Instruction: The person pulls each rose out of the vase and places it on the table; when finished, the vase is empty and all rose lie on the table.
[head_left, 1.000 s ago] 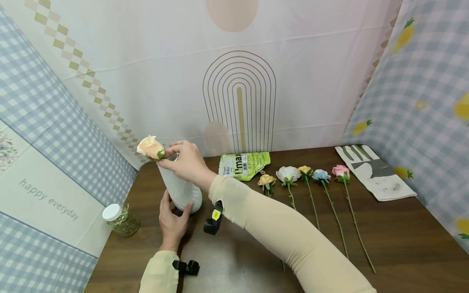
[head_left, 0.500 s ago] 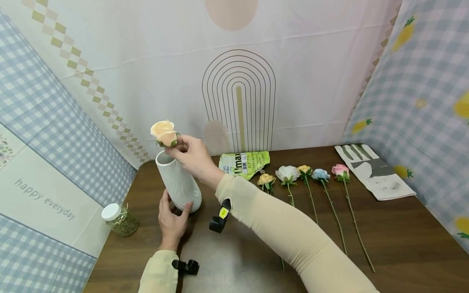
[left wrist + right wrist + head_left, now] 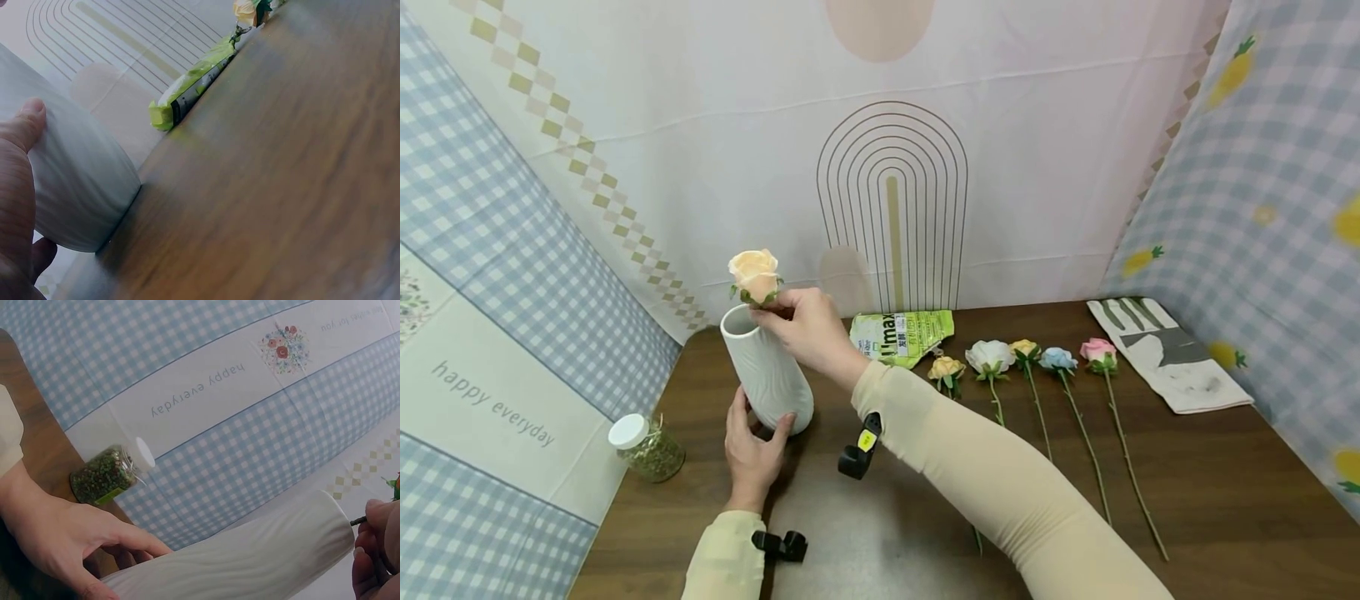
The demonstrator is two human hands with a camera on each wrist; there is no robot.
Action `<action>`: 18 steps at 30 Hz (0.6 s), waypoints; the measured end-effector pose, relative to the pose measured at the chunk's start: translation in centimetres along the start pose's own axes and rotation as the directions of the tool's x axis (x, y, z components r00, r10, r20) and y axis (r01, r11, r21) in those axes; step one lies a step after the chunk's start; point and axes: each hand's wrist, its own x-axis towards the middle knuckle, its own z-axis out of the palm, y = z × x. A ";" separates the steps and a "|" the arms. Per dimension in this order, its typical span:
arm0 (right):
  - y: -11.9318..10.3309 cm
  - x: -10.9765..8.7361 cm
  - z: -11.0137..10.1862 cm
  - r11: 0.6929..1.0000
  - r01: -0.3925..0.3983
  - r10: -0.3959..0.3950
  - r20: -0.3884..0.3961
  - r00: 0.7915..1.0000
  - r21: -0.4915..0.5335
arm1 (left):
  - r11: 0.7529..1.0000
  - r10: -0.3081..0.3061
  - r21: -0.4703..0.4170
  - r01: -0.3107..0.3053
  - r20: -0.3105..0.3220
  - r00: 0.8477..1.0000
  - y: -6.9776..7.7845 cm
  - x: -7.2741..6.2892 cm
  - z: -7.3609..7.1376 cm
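Observation:
A white ribbed vase [image 3: 769,371] stands on the brown table at the left. My left hand [image 3: 752,462] holds it low, thumb on one side and fingers round the other; the left wrist view shows the thumb [image 3: 28,125] against the vase's side. Above the mouth, a peach rose [image 3: 755,275] is upright, and my right hand [image 3: 812,333] pinches its stem just under the bloom. In the right wrist view a short bit of dark stem [image 3: 358,520] shows between those fingers and the vase's rim; the rest of the stem is hidden inside the vase.
A white-lidded jar of dried green bits [image 3: 651,450] stands left of the vase. Behind lies a green packet [image 3: 901,336]. Several roses, among them white [image 3: 990,357], blue [image 3: 1057,359] and pink [image 3: 1098,351], lie in a row to the right, beside a folded cloth [image 3: 1168,354].
The peach rose has swung from leaning left to upright, moving right above the vase mouth with my right hand. My left hand and the vase have stayed in place.

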 end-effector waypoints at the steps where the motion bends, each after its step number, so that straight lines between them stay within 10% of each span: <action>1: 0.0 0.0 -0.1 1.000 0.006 -0.006 0.002 1.000 -0.006 | 1.000 -0.002 0.000 0.002 0.003 1.000 0.0 0.0 0.0; 18: -0.4 0.2 -0.9 0.983 0.003 0.006 -0.051 0.999 0.185 | 1.000 0.007 -0.004 -0.007 0.009 1.000 0.1 0.0 -0.1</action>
